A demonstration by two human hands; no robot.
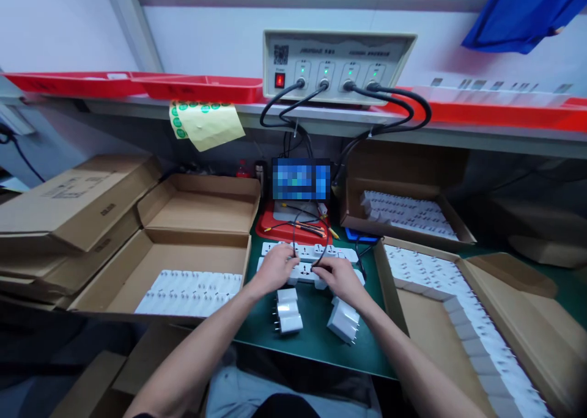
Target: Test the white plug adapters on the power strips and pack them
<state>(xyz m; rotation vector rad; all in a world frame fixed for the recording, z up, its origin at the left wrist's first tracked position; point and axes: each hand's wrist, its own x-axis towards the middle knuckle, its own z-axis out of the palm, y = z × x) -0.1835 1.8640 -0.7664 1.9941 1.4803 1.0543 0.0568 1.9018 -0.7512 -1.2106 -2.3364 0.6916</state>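
Both hands are over two white power strips that lie one behind the other, the rear strip and the front strip. My left hand pinches the end of a thin black cable above the front strip's left half. In my right hand, the fingers close on a second black cable over the same strip. The cable tips are mostly hidden by the fingers. White plug adapters with metal pins lie nearer me: a left group and a right group.
Open cardboard boxes hold rows of white adapters: left box, right box and back right box. Behind the strips are a red tray with pens and a blurred screen. A cabled tester stands on the shelf.
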